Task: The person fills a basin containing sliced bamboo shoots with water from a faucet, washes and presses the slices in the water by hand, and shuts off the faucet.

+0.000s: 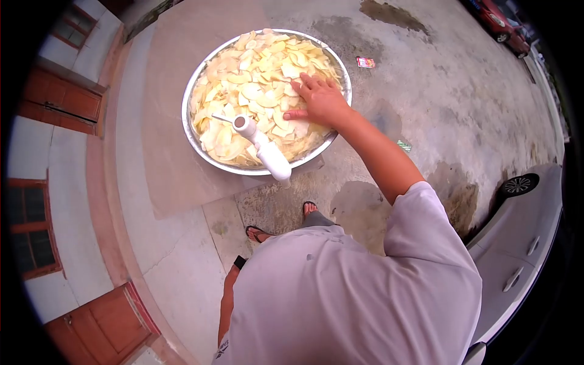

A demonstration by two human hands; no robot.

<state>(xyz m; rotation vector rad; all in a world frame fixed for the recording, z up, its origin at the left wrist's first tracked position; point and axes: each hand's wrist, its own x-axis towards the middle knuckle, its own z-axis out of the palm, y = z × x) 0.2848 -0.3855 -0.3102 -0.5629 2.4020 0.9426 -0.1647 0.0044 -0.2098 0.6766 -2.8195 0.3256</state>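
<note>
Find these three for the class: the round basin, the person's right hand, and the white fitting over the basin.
Basin [249, 171]: head view, on its near rim.
Right hand [323, 103]: head view, on its back.
White fitting [273, 160]: head view, on its thick tube.

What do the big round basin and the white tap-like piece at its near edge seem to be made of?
Basin: probably metal, perhaps steel or aluminium, with a shiny finish; its edge is silvery and catches light. White piece: likely moulded plastic, smooth and slightly glossy, judging by its even colour and rounded shape, though coated metal is possible.
</note>
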